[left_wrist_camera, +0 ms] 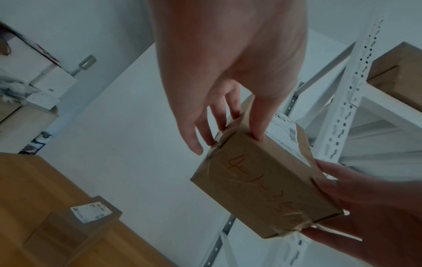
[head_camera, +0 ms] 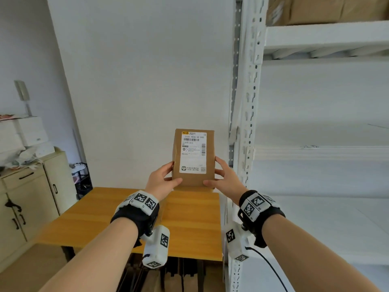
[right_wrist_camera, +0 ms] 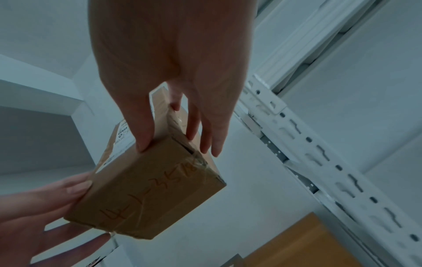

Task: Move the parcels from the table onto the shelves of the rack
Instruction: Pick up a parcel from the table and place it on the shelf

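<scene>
I hold a brown cardboard parcel (head_camera: 193,159) up in the air with both my hands. My left hand (head_camera: 161,180) grips its left side, with my thumb on the front and my fingers (left_wrist_camera: 224,115) around the edge. My right hand (head_camera: 226,179) grips its right side the same way. The parcel stands tall, and its white shipping label (head_camera: 193,152) faces me. Orange numbers are written on its bottom end (left_wrist_camera: 262,189). The parcel is above the far end of the wooden counter (head_camera: 101,218), not touching it, and just left of the white rack post (head_camera: 246,114). The white rack shelves (head_camera: 328,34) are to my right. A big cardboard box (head_camera: 328,9) sits on the top shelf. Another small parcel with a label (left_wrist_camera: 91,214) lies on the counter.
</scene>
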A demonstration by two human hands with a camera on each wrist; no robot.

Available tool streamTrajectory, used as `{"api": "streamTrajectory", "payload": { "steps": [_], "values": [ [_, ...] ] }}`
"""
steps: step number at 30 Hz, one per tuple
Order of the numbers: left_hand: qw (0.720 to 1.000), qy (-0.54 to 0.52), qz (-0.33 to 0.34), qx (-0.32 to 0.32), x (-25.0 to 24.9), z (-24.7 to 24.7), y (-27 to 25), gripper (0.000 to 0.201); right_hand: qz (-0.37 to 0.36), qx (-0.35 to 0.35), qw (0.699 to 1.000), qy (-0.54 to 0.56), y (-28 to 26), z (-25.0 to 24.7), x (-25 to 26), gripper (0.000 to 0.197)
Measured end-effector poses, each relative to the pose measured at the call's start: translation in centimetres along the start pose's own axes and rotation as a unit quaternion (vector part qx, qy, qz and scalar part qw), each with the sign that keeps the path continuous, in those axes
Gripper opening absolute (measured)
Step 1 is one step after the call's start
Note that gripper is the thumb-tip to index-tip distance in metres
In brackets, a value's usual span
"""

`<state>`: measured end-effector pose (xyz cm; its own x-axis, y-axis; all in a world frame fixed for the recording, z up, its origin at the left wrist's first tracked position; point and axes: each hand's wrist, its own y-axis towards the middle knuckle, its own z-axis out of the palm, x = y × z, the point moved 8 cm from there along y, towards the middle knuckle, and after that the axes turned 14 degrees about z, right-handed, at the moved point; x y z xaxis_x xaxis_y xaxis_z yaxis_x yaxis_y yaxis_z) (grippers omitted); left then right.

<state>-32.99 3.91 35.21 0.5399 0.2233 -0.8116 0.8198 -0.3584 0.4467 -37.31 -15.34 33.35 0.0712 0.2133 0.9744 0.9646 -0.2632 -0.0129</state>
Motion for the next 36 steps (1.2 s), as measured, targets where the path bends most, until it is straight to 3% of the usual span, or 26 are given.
{"api": "streamTrajectory", "payload": {
  "steps": [8, 19, 26, 36],
  "values": [
    [1.0, -0.002, 0.011, 0.006, -6.7, 7.7, -4.7, 0.072, -0.003, 0.014, 1.0, 0.013, -6.6, -8.8, -1.3, 0.09],
    [0.997, -0.042, 0.047, 0.043, -16.4, 20.4, -7.0, 0.075, -0.011, -0.038, 0.999, 0.008, -13.5, -24.0, -2.8, 0.086],
    [0.995, -0.073, 0.057, 0.047, -20.3, 24.6, -4.2, 0.072, -0.008, -0.063, 0.998, 0.016, -13.4, -30.6, -0.9, 0.076],
    [0.99, -0.088, 0.09, 0.07, -22.2, 27.3, 4.8, 0.069, -0.023, -0.063, 0.997, 0.047, -7.4, -35.5, 3.7, 0.067]
  ]
}}
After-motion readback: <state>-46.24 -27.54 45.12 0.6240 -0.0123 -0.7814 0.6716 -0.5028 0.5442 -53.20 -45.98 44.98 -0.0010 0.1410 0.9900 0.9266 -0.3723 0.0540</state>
